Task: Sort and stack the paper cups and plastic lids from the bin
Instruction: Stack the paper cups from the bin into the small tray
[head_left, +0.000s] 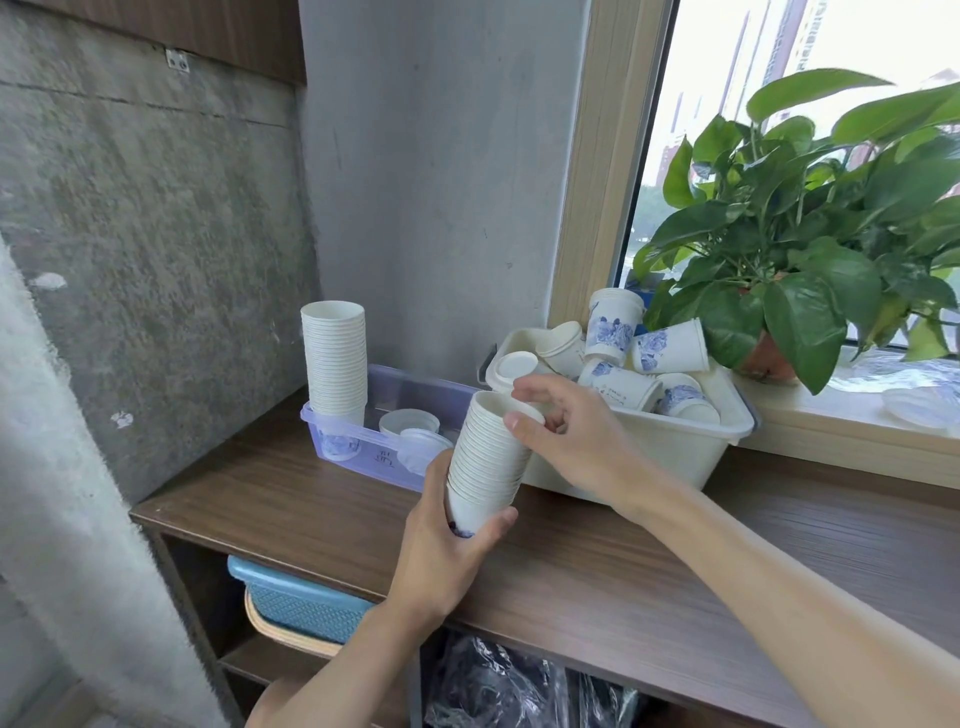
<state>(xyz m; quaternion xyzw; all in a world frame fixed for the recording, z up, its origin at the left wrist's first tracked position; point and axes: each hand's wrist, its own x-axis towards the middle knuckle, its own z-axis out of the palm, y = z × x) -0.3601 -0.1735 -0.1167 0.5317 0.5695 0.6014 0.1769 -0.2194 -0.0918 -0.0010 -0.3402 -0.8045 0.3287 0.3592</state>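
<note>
My left hand (447, 535) grips the lower end of a tilted stack of white paper cups (491, 457) above the wooden counter. My right hand (566, 431) pinches the rim of the top cup of that stack with thumb and fingers. Behind it stands a cream bin (675, 441) holding several loose blue-printed cups (670, 348) and white plastic lids (514, 366). To the left, a clear purple tray (353, 447) holds a tall upright stack of cups (335, 358) and a few lids (410, 423).
The wooden counter (597, 561) runs along a concrete wall. A potted green plant (795, 249) stands on the windowsill right of the bin. On the shelf below sit a blue basket (306, 603) and dark plastic bags (498, 686). Clear lids (919, 405) lie on the sill.
</note>
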